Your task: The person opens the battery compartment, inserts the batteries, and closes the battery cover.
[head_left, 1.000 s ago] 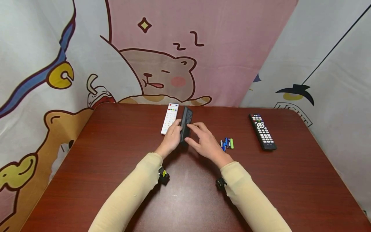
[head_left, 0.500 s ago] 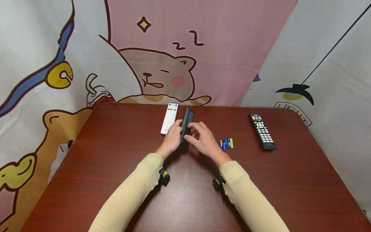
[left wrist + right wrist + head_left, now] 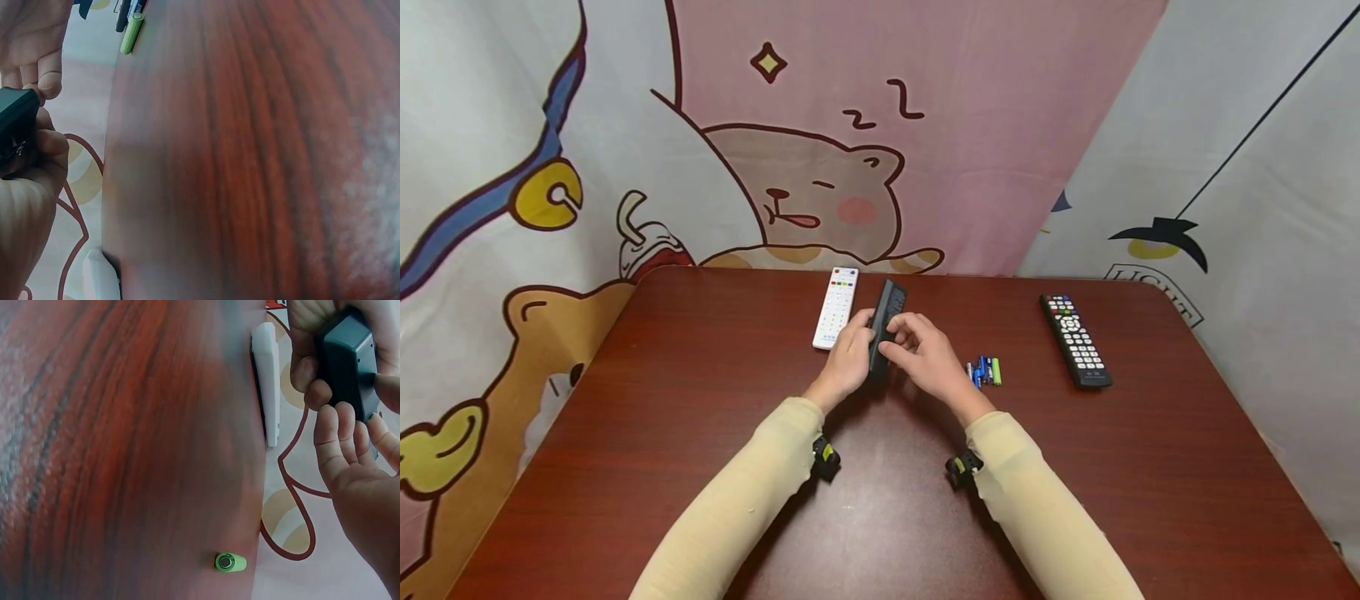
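Note:
A black remote control (image 3: 886, 321) is held tilted on its edge near the middle of the table, its plain back turned toward the right. My left hand (image 3: 847, 357) grips it from the left, the fingers curled behind it. On the other side, my right hand (image 3: 928, 358) has bent fingers, with thumb and index finger drawn close together at the remote's back. The right wrist view shows the right thumb (image 3: 389, 390) against the remote's side and the other fingertips at its end. Battery compartment details are hidden under the fingers.
A white remote control (image 3: 835, 308) lies left of the hands near the back edge. Several small batteries (image 3: 983, 372), blue and one green, are grouped right of the right hand. Farther right rests a black remote control with white buttons (image 3: 1075, 342). A printed curtain (image 3: 985, 167) hangs behind the table (image 3: 700, 400).
The right thumb and index finger have drawn nearer each other on the remote's back. The held remote has shifted slightly to the right in the view.

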